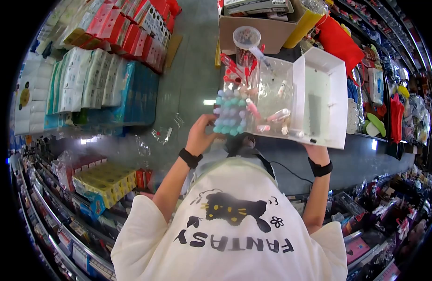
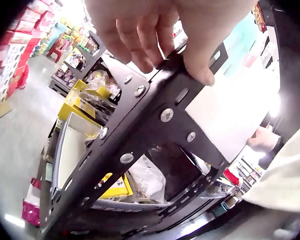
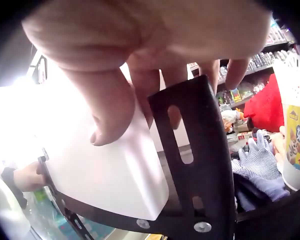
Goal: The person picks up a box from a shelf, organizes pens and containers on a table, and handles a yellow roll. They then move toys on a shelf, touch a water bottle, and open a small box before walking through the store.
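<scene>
My left hand (image 1: pixel 200 135) grips the near left corner of a black slotted metal rack (image 2: pixel 155 112), its thumb on one side and its fingers on the other. Close by that hand stand pens with pastel bobbles (image 1: pixel 231 112). My right hand (image 1: pixel 315 151) holds the near wall of an open white box (image 1: pixel 335 107). In the right wrist view, its thumb lies on the outer white face, with the fingers behind the wall beside a black slotted upright (image 3: pixel 195 155). Left of the box, a clear bin (image 1: pixel 272 77) contains several loose pens, including a pink one (image 1: pixel 253 108).
A clear tub (image 1: pixel 247 37) of pens and a cardboard box (image 1: pixel 267 37) stand at the far side. Packs of tissues (image 1: pixel 89 77) are stacked at left. A red bag (image 1: pixel 340 42) lies at right. Loaded shelves surround the aisle, and plastic wrappers (image 1: pixel 162 134) litter the floor.
</scene>
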`<state>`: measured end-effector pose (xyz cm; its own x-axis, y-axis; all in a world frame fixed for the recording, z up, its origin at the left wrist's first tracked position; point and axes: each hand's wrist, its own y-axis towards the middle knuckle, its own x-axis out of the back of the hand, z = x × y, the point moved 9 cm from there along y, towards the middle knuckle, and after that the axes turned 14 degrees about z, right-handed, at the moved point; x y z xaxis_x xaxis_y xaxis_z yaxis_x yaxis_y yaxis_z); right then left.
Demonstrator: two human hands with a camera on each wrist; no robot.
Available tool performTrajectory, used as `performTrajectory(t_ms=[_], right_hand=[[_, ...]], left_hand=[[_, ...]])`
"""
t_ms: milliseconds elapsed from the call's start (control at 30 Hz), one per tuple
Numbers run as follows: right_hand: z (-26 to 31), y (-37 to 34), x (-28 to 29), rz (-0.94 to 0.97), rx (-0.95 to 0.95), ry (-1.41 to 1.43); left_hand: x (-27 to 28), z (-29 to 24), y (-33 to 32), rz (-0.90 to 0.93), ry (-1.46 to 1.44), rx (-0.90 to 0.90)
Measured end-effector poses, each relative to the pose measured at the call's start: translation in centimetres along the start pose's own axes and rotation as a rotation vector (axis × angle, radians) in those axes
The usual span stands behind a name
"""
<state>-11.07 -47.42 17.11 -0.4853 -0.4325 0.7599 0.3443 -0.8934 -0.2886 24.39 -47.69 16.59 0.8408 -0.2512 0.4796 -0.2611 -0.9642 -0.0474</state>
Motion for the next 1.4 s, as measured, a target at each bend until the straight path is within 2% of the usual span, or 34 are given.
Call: performTrajectory(t_ms=[133,267,367,400,500,600,733,833,1133,1233,1367,1400], right_hand=[[0.8,0.7,1.6,-0.069,0.013,0.173],[2.6,0.8,2.5,-0.074,0.049,0.044],[3.3,0.7,3.4,-0.181,0.089,0.020],[2.4,1.0,2.8,-0.088,0.003,0.048],[3.7,0.8,3.5,-0.148,0.046,-0.071],[3.9,0.4,3.9,-0.127,0.076,-0.047],[3.6,0.4,4.2,-0.062,0.095,0.094],[4.7,0.2,4.9,-0.126,0.165,-0.035],[0.0,0.8,3.4,0.055,-0.006,0.456],[0.1,0.2,4.1,-0.026,0.068,0.376],[-1.9,-0.3,3.8,-0.002,-0.020,0.506],[-2.0,-0.3,4.0,-0.017,0.013,0.464]], left_hand=[[-0.1,-0.2,0.1,0.016,-0.006,-0.035],[-0.3,-1.1,-0.1,0.005,-0.020,-0.079],[-0.7,-0.5,0.0,0.022,0.011,-0.064],[-0.7,-0.7,0.0,0.031,0.023,-0.054],[0.0,-2.7,0.1,-0.025,-0.044,-0.124],[0.0,-2.6,0.5,-0.031,-0.097,-0.180],[-0.6,-1.9,1.2,0.092,-0.093,-0.167],[-0.4,-2.3,1.4,0.098,-0.066,-0.181],[-0.5,-3.3,0.8,0.117,-0.003,-0.155],[-0.7,-3.4,0.9,0.149,0.006,-0.161],[-1.1,-3.1,1.2,0.199,-0.060,-0.166],[-1.2,-2.8,1.3,0.210,-0.083,-0.175]])
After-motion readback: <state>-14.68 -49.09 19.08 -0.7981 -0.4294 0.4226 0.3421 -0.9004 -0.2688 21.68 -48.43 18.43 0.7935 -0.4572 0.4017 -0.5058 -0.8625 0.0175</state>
